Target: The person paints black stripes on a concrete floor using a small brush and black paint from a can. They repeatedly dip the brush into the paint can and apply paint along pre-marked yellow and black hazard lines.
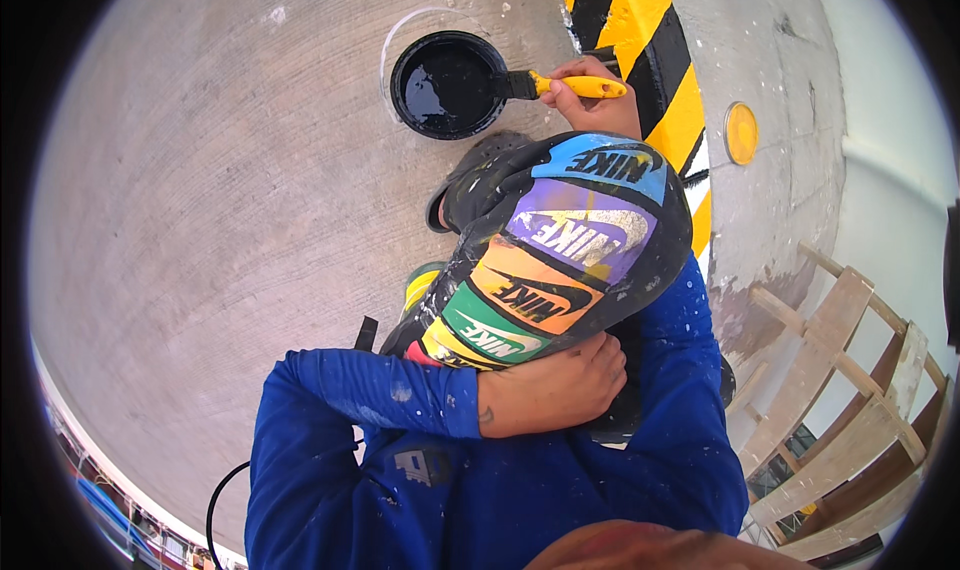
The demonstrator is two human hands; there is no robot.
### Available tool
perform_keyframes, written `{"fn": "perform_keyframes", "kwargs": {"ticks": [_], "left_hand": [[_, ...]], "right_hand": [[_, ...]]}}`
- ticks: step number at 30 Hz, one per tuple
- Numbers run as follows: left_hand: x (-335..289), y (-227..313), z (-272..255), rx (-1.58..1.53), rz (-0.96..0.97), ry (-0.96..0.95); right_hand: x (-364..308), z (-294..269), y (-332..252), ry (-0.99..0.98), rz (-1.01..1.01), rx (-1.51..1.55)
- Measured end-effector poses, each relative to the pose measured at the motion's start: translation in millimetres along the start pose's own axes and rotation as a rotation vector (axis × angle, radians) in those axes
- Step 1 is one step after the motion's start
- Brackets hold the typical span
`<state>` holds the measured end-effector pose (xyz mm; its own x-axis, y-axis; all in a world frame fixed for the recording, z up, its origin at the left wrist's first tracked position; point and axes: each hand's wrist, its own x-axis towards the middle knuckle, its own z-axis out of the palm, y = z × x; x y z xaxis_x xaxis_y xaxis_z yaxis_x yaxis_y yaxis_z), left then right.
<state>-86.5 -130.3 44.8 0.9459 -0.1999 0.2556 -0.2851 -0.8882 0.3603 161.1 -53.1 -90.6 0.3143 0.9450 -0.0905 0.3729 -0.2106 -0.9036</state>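
Observation:
In my right hand [597,105] is a paintbrush [590,88] with a yellow handle, pinched between thumb and fingers. Its dark, paint-covered bristles reach the right rim of a round paint bucket [398,95]. Glossy black paint [460,85] fills part of that bucket. My left hand [560,385] lies across my body against my bent leg [580,230], which wears paint-spotted, colourfully printed trousers. Its fingers are curled, with the tips tucked out of sight. Both arms have blue sleeves.
A kerb [635,15] with yellow and black diagonal stripes runs down the right of the bucket. Beyond it sits a round yellow paint tin or lid [741,133]. A wooden pallet-like frame [800,415] leans by the white wall [900,200]. Concrete floor [230,200] spreads left.

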Motion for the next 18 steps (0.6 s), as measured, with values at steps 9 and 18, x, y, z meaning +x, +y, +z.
{"fn": "perform_keyframes", "kwargs": {"ticks": [9, 18], "left_hand": [[-4.2, -6.4, -5.9, -0.008, -0.045, -0.018], [-28.3, -29.5, -21.6, -0.036, -0.126, -0.099]], "right_hand": [[-2.3, -26.8, 47.6, -0.501, -0.226, 0.017], [-59.7, -52.8, 17.0, 0.052, -0.194, 0.212]]}}
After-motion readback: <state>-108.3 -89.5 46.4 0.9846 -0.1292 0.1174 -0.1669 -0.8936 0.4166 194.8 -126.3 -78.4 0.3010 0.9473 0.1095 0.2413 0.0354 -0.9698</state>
